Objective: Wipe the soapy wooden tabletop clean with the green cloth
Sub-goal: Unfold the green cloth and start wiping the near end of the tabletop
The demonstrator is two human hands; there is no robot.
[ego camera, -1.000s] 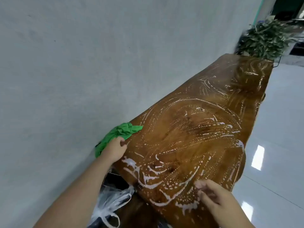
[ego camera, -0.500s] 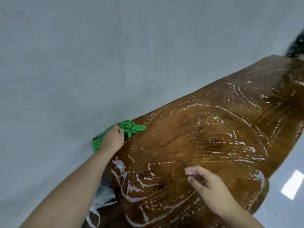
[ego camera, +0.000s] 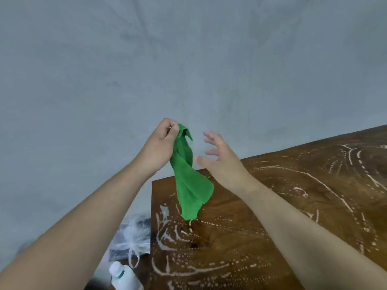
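Dangling above the tabletop's left end, the green cloth [ego camera: 190,185] hangs limp from the left hand [ego camera: 161,145], whose thumb and curled fingers pinch its top. Its lower tip seems to hang just clear of the wood, though the angle makes that hard to judge. The right hand [ego camera: 222,160] hovers just beside the cloth, above the tabletop [ego camera: 272,216], fingers spread wide and holding nothing. White soap trails [ego camera: 167,237] cover the tabletop, so wiping looks not yet begun; the step in hand is readying the cloth. Next, I judge, the right hand should take the hanging part, help bunch it into a pad, and press it flat on the tabletop.
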